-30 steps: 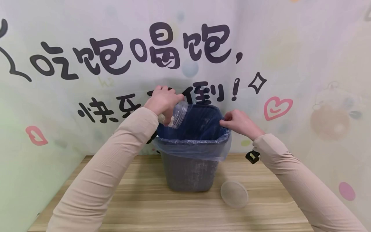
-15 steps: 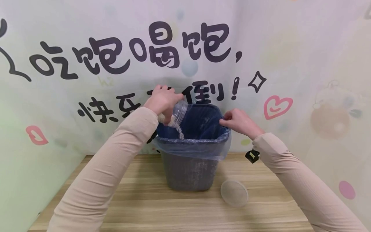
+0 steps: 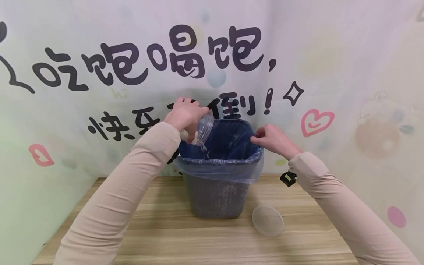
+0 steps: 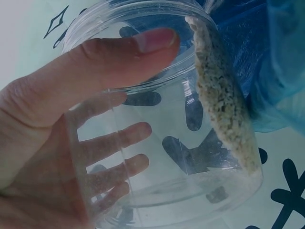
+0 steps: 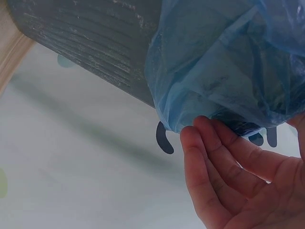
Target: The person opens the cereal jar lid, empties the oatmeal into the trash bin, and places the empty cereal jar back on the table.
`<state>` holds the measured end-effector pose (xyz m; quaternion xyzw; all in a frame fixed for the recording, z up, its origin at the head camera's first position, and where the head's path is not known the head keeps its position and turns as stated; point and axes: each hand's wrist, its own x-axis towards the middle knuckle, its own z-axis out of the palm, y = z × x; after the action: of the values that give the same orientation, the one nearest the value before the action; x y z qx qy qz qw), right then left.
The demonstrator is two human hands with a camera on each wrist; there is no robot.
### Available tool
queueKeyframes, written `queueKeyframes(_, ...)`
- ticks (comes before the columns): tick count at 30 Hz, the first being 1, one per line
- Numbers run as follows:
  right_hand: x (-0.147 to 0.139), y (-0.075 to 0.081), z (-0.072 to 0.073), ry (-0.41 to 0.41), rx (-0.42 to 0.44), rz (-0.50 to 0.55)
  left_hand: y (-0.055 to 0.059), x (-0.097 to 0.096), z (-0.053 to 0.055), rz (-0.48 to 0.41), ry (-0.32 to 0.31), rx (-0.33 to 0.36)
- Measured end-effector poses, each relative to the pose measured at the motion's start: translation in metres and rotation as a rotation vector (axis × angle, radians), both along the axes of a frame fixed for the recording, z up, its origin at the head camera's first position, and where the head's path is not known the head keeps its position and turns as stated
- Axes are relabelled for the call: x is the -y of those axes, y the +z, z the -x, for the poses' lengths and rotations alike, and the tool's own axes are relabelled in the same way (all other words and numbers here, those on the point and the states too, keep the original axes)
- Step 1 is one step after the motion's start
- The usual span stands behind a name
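Note:
My left hand (image 3: 185,117) grips a clear plastic jar (image 3: 206,129), tilted mouth-down over the left side of a dark grey trash can (image 3: 216,200). In the left wrist view the thumb lies across the jar's neck and the fingers wrap behind it. Pale, flaky grains (image 4: 223,102) lie along the jar's lower wall. Some fall in a thin stream from its mouth into the can. A blue garbage bag (image 3: 225,173) lines the can and folds over its rim. At the right rim, my right hand (image 3: 274,140) pinches the bag-covered edge between thumb and fingers.
A round translucent lid (image 3: 267,221) lies on the wooden table (image 3: 185,243), to the right in front of the can. Close behind the can hangs a pale printed backdrop (image 3: 318,73) with large black lettering and a pink heart.
Grains have started falling from the jar into the can; the stream was thicker half a second ago and is thinner now. Both hands have stayed nearly in place.

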<state>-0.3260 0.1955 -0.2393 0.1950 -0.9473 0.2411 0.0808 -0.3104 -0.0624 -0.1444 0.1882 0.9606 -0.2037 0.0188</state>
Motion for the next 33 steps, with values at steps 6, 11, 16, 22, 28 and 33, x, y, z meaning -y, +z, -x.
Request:
queueKeyframes(6,0.000,0.000,0.000,0.007,-0.013,-0.008,0.000,0.001,0.001,0.000,0.002,0.003)
queueKeyframes(11,0.000,0.000,0.001,0.010,-0.010,0.002,0.000,0.002,0.002,-0.011,-0.003,0.002)
queueKeyframes(16,-0.001,0.000,0.001,0.009,-0.017,-0.001,0.000,0.002,0.003,-0.021,-0.004,0.001)
queueKeyframes(22,0.000,-0.001,0.000,0.009,-0.015,-0.002,0.001,0.004,0.004,-0.027,-0.012,0.008)
queueKeyframes(28,-0.001,-0.003,0.001,0.014,-0.011,0.025,0.005,0.011,0.003,-0.069,-0.025,0.011)
queueKeyframes(33,-0.002,-0.004,0.002,0.005,-0.007,0.022,0.006,0.016,0.003,-0.094,-0.028,0.019)
